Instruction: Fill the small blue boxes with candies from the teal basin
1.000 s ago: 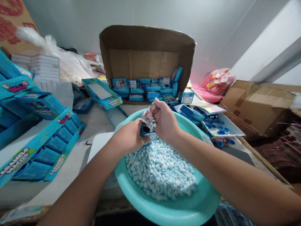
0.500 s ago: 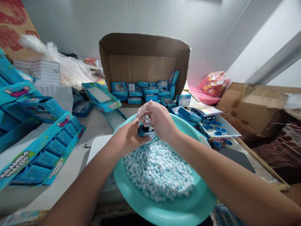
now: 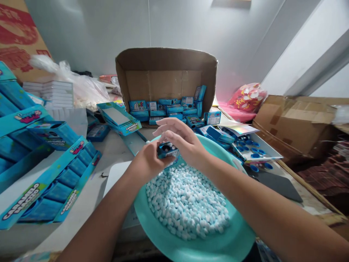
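Observation:
My left hand [image 3: 145,162] grips a small blue candy box [image 3: 167,150] with its top open and white candies showing inside. My right hand [image 3: 181,140] is cupped over the box, fingers spread and stretched out, with nothing visible in them. Both hands hover above a turquoise plastic basin [image 3: 234,240] heaped with small white and pale blue candies [image 3: 188,202].
An open cardboard carton [image 3: 166,78] behind the basin holds several small blue boxes. Blue display cartons [image 3: 51,182] lie at the left. Blue caps in a tray [image 3: 255,151] sit at the right, beside a brown carton [image 3: 297,122] and a red bag [image 3: 248,96].
My right hand held a pinch of candies over the box and has opened its fingers; the candies are out of its grasp. The box stayed in my left hand.

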A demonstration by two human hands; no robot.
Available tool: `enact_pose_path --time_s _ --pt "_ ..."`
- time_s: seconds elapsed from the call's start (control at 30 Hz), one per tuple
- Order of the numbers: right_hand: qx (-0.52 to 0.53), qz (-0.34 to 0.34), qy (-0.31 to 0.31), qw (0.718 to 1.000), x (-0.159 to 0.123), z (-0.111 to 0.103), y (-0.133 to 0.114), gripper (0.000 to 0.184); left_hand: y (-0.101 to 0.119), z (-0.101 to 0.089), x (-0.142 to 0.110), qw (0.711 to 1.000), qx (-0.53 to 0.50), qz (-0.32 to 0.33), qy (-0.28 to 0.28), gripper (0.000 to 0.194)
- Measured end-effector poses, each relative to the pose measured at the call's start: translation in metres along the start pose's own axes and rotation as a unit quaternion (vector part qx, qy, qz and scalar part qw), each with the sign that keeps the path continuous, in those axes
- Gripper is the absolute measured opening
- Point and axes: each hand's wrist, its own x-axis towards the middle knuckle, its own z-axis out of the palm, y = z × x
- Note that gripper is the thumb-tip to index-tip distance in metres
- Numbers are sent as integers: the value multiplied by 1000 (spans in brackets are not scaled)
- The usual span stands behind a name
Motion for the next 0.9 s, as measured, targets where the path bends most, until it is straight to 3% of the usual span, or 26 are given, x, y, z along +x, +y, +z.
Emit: enact_pose_path --time_s 0.1,0.17,0.3,0.43,0.53,0.9 --pt "-114 -33 44 992 4 -12 -1 23 1 0 1 1000 -6 2 27 33" --pt "-262 -17 65 963 7 -22 -1 16 1 -1 0 999 -14 -6 41 31" --pt "-440 77 -3 895 8 -37 -1 11 1 -1 -2 997 9 -42 66 35" --pt "-486 86 -36 869 7 -35 -2 15 2 -1 -4 996 47 -46 57 32" --pt "-478 100 -43 871 6 -30 -3 15 2 -1 -4 997 49 -40 41 30" --pt "-350 108 -18 930 4 -19 9 9 -2 -1 -5 996 84 -9 16 29"
